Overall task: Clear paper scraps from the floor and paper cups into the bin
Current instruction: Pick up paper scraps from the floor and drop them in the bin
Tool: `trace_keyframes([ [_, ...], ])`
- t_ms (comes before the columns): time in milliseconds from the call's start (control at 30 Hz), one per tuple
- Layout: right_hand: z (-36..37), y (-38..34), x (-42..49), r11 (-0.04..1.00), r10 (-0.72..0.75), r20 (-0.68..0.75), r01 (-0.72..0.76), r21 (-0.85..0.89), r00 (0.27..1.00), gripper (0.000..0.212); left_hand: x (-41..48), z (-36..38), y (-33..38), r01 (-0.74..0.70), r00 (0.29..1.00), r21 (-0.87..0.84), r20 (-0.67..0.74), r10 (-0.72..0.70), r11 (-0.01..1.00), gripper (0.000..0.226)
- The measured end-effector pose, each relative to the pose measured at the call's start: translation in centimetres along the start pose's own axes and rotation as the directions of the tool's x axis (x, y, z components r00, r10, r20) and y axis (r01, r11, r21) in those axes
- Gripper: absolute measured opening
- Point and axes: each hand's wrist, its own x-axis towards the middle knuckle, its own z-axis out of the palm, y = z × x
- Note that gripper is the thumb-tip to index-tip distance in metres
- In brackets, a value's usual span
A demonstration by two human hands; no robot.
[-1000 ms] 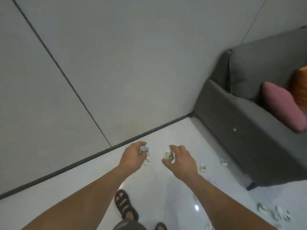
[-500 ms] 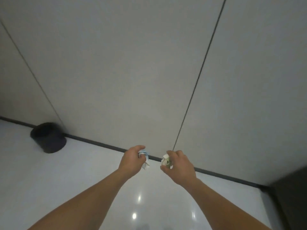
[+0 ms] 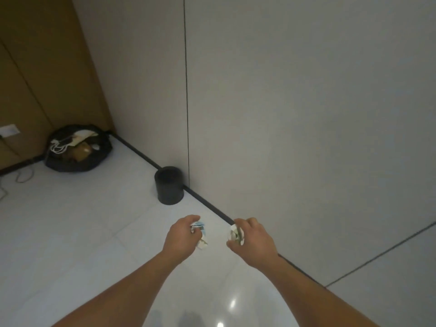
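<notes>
Holding scraps point(image 3: 200, 234) tight in your left hand point(image 3: 181, 239) and more in your right hand point(image 3: 253, 243), you keep them from dropping before the far bin point(image 3: 169, 185).

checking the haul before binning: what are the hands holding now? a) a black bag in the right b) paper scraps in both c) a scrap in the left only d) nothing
b: the left hand grips a blue-white scrap and the right hand grips a white-green scrap.
</notes>
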Motion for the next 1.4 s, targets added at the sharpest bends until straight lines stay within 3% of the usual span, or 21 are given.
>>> trace_keyframes([
  [267,3.1,-6.4,14.6,0.987,-0.155,0.115,0.159,-0.024,0.981,0.059,9.6,-5.6,-3.7,0.122,0.987,0.006,-0.106,-0.12,0.993,0.035],
  [600,5.0,-13.5,33.3,0.958,-0.286,0.209,0.283,0.043,0.935,0.069,23.2,-12.7,-4.5,0.28,0.915,-0.096,-0.272,-0.296,0.955,0.035],
  [867,8.4,-19.1,44.9,0.956,-0.284,0.249,0.294,-0.002,0.926,0.068,35.3,-16.3,-8.7,0.272,0.931,-0.113,-0.221,-0.291,0.956,0.035],
  [1167,11.1,-25.4,57.7,0.992,-0.119,0.248,0.128,-0.02,0.961,0.068,52.2,-23.9,-12.6,0.185,0.981,-0.034,-0.057,-0.187,0.982,0.036],
  [1400,14.0,-25.2,66.3,0.999,-0.039,0.275,0.04,0.002,0.961,0.068,63.5,-24.1,-13.7,0.189,0.978,0.028,0.082,-0.191,0.982,0.036],
])
